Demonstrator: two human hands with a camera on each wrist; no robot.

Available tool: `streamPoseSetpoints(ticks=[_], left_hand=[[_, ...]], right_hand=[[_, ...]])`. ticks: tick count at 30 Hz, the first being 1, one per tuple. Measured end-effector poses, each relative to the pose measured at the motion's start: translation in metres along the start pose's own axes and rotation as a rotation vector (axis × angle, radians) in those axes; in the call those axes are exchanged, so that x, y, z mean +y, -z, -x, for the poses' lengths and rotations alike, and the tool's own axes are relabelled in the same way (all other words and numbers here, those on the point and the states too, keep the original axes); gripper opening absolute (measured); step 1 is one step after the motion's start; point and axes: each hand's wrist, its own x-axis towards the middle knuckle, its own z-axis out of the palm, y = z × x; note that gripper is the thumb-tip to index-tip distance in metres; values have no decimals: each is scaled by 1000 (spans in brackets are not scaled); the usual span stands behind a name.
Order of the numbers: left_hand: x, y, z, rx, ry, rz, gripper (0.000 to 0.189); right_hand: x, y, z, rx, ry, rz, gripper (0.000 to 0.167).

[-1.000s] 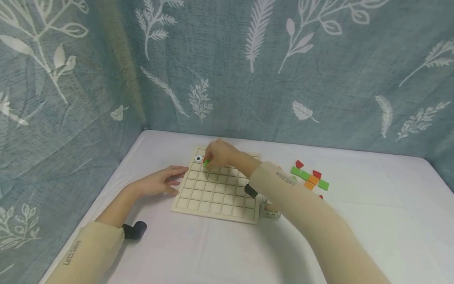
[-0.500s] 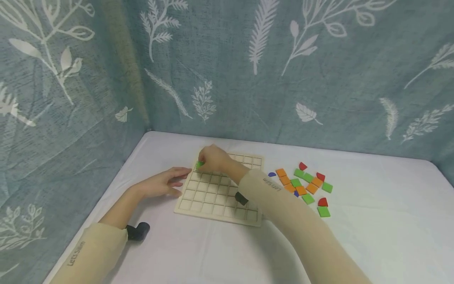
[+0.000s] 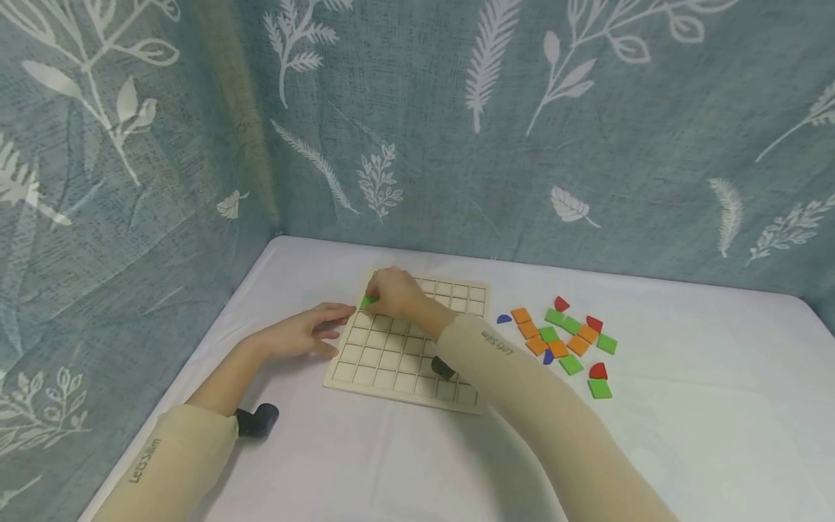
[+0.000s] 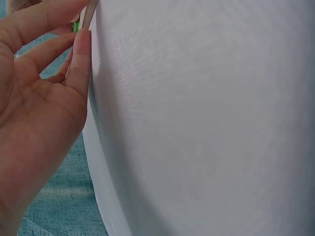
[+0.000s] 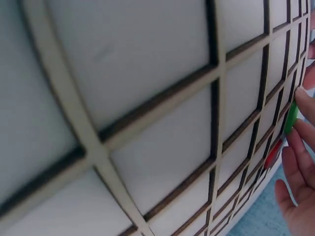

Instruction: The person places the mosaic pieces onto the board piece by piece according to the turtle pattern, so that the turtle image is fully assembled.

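A pale wooden grid board (image 3: 383, 375) lies flat on the table. At its far left part my right hand (image 3: 399, 293) pinches a green square tile (image 3: 368, 301) over a cell by the left edge. In the right wrist view, the fingertips meet both ends of the green tile (image 5: 292, 117), and a red piece (image 5: 273, 155) sits beside it. My left hand (image 3: 293, 337) rests at the board's left side with fingers extended. The left wrist view has its fingertips against the board's edge (image 4: 89, 14). The cells under my right hand are hidden.
Right of the board lie loose pieces: several green tiles (image 3: 570, 364), several orange tiles (image 3: 536, 346), red rounded wedges (image 3: 598, 371) and blue ones (image 3: 504, 319). A patterned blue-green curtain (image 3: 443, 188) hangs behind the white table (image 3: 704, 406).
My right hand has shifted left with the green tile, from beside the red piece to the board's left edge. It now covers the white eye-patterned piece. The left hand stays at the board's side.
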Motion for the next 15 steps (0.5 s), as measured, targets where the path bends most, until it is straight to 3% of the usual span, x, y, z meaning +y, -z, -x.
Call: streamPoseSetpoints(ticks=[15], left_hand=[[-1,0,-1,7,20,0,76]], right_hand=[[2,-3,3,47,-26,89,42]])
